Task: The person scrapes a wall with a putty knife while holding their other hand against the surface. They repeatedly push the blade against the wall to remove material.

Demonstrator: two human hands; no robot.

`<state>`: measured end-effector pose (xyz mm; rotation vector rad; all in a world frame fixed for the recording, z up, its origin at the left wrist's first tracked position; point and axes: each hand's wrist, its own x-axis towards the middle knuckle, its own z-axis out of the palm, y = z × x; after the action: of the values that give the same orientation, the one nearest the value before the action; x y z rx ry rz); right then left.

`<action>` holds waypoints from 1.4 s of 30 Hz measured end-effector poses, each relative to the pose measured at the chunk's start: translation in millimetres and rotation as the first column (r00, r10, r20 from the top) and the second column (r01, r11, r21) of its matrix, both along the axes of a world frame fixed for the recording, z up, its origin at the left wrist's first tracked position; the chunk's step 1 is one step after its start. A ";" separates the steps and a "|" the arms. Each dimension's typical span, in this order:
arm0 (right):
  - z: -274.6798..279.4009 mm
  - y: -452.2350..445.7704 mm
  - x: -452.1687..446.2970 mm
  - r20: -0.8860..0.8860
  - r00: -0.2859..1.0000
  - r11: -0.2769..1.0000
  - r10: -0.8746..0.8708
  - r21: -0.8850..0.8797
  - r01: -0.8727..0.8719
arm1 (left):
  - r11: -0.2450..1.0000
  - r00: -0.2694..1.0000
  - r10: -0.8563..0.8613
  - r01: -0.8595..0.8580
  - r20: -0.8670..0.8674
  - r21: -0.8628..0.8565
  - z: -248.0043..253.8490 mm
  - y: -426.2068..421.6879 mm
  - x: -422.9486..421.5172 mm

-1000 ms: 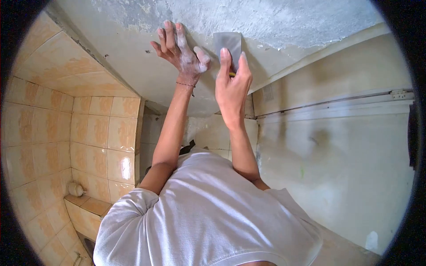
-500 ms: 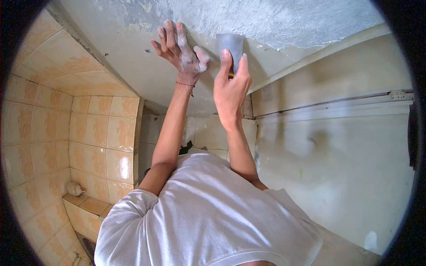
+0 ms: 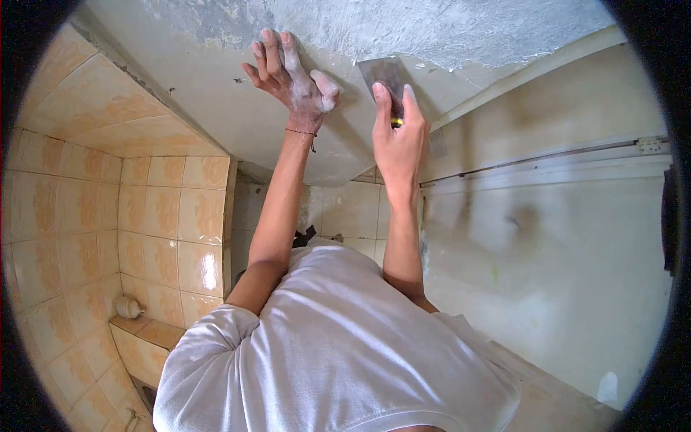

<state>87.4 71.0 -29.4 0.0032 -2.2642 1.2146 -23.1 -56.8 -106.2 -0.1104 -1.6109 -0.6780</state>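
My left hand (image 3: 294, 85), dusted with white powder, rests against the wall (image 3: 216, 93) with its fingers spread and nothing held. A thin dark cord circles that wrist. To its right, my right hand (image 3: 399, 137) grips a flat scraper (image 3: 385, 75) with a grey blade and a bit of yellow by the fingers. The blade is tilted, its top edge near the lower border of the rough bluish-grey patch (image 3: 403, 29). Most of the scraper's handle is hidden by my right hand.
Orange-patterned tiles (image 3: 201, 209) cover the left side, with a small ledge (image 3: 160, 333) bearing a round pale object (image 3: 128, 307). A pale panel with a hinge (image 3: 649, 146) spans the right. Loose flakes cling by the patch's edge.
My right hand has moved right and slightly down with the scraper, whose blade now tilts left and looks darker. My left hand has stayed nearly in place.
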 end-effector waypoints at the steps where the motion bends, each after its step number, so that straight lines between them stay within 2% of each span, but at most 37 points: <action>1: -5.4 1.1 -2.2 -0.030 0.999 0.995 -0.012 0.096 0.015 | 1.000 1.000 0.019 -0.019 0.015 -0.005 -1.4 -0.5 0.5; 8: -12.9 12.0 -4.1 -0.019 0.999 0.981 -0.043 0.189 0.046 | 1.000 1.000 -0.024 0.024 -0.006 0.012 0.6 1.8 0.2; 10: -15.1 12.0 -10.0 -0.100 0.991 0.952 -0.088 0.284 0.113 | 1.000 1.000 -0.002 0.001 0.010 0.022 -0.3 2.8 1.1; 17: -16.1 16.0 -7.8 -0.068 0.998 0.964 -0.018 0.265 0.035 | 1.000 1.000 -0.002 0.001 0.006 0.025 0.4 0.9 -0.4; 24: -16.5 5.5 -4.6 -0.113 0.993 0.969 -0.036 0.241 0.063 | 1.000 1.000 -0.007 0.007 0.013 0.022 -0.1 2.0 2.4; 26: -28.0 14.4 -8.7 -0.078 0.996 0.970 -0.036 0.237 0.054 | 1.000 1.000 0.004 -0.004 0.008 0.019 -0.2 0.8 1.3; 28: -18.0 0.4 -7.5 -0.034 0.999 0.978 -0.037 0.206 0.043 | 1.000 1.000 -0.006 0.006 -0.001 0.015 -2.2 0.9 0.8; 32: -21.3 -1.1 -7.9 -0.095 0.995 0.985 0.021 0.172 -0.004 | 0.999 1.000 -0.022 0.022 0.000 0.034 -2.6 0.7 0.0; 34: -18.1 7.3 -1.1 -0.013 1.000 0.998 0.023 0.055 -0.022 | 1.000 1.000 -0.021 0.021 -0.002 0.019 -1.7 -0.2 0.6; 36: -17.7 1.5 -6.2 -0.014 1.000 0.998 0.024 0.067 -0.023 | 1.000 1.000 -0.007 0.007 0.004 0.026 -1.1 0.3 1.2; 38: -15.5 -10.5 -16.0 -0.096 0.995 0.990 0.018 0.142 -0.004 | 1.000 1.000 -0.003 0.003 0.012 0.022 -1.2 0.2 1.1; 40: -9.0 -9.6 -10.2 -0.067 0.997 0.992 0.038 0.125 -0.030 | 1.000 1.000 0.001 -0.002 0.016 0.030 -1.5 0.8 0.6; 42: -6.7 0.1 -4.1 -0.040 0.998 0.974 -0.049 0.219 0.057 | 1.000 1.000 -0.002 0.002 -0.005 0.021 -1.7 1.2 0.6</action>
<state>83.4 71.1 -36.1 0.0465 -2.3422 0.9236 -22.5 -55.5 -107.8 -0.0981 -1.5991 -0.6956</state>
